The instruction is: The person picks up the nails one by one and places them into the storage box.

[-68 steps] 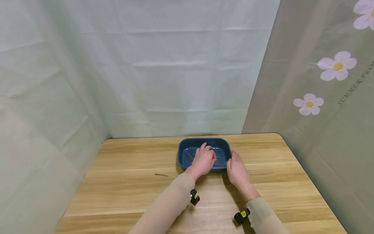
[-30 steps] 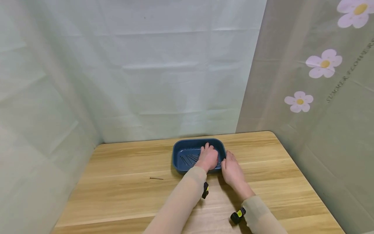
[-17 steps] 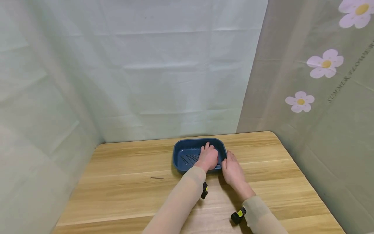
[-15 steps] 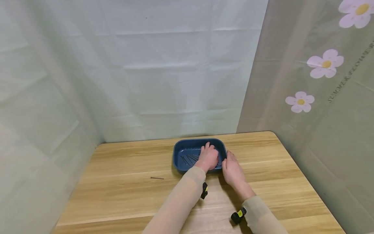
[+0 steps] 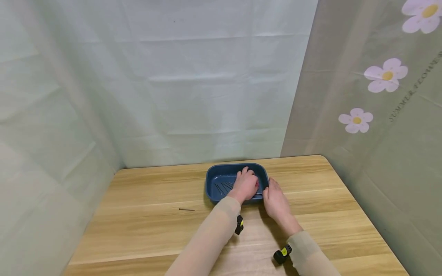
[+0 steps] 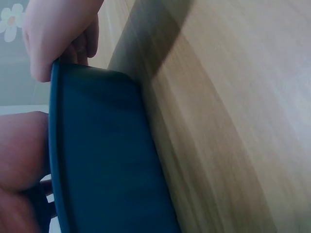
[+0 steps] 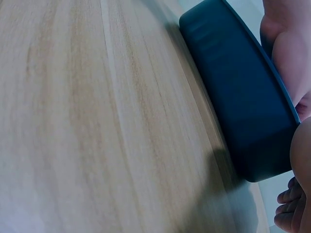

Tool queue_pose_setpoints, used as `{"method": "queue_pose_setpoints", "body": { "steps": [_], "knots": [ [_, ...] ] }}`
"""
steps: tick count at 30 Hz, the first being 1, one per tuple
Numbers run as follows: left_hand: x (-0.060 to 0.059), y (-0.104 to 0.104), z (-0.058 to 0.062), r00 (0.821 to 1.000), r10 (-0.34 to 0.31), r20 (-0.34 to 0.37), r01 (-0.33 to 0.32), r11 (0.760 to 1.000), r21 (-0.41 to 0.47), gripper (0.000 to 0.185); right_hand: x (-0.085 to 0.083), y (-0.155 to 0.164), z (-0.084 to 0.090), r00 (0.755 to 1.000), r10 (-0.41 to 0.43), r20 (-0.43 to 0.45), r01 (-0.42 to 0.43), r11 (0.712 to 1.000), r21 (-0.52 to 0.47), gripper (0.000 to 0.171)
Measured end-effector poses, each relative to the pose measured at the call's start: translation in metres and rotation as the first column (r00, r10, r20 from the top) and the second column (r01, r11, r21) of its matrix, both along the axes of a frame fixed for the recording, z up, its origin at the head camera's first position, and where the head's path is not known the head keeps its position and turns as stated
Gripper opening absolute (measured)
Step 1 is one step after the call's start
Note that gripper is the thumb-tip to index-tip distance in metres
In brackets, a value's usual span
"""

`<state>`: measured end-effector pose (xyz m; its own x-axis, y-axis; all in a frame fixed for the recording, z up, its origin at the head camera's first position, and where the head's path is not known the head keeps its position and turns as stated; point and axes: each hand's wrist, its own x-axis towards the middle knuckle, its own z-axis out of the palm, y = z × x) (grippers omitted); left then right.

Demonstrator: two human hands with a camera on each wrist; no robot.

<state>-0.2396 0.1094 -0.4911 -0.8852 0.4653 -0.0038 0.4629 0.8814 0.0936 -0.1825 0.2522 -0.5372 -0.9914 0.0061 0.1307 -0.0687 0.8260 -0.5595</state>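
Note:
A dark blue tray (image 5: 221, 167) sits at the back middle of the wooden table, with several thin dark nails (image 5: 222, 187) lying on its floor. My left hand (image 5: 246, 186) reaches into the tray's right half with curled fingers. Its fingertips are hidden, so I cannot tell whether they hold a nail. My right hand (image 5: 275, 200) is at the tray's right front corner. In the left wrist view the right hand (image 6: 53, 29) has its thumb over the rim of the tray (image 6: 107, 160). The right wrist view shows the tray's outer wall (image 7: 233, 92) and curled right fingers (image 7: 291, 201) beside it.
One loose nail (image 5: 187, 209) lies on the table (image 5: 145, 230) left of the tray. Pale cloth walls close in the back and left. A flowered curtain (image 5: 380, 115) hangs along the right edge. Small wrist cameras sit on both sleeves.
Since the oldest frame my left hand has moved from the tray's middle to its right half. Over the last second both hands have barely moved.

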Motion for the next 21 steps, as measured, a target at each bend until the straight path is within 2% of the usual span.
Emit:
{"method": "queue_pose_setpoints", "body": {
  "steps": [7, 21],
  "knots": [
    [0.001, -0.009, 0.005, 0.999, -0.032, -0.037, 0.033, 0.999, 0.033, 0.012, -0.001, 0.000, 0.000, 1.000, -0.001, -0.015, 0.001, 1.000, -0.010, 0.058],
    [0.003, -0.019, 0.008, 0.999, -0.034, -0.020, 0.036, 0.991, 0.128, 0.010, -0.001, 0.001, 0.000, 1.000, -0.005, 0.008, 0.005, 1.000, -0.006, 0.059]
  ]
}}
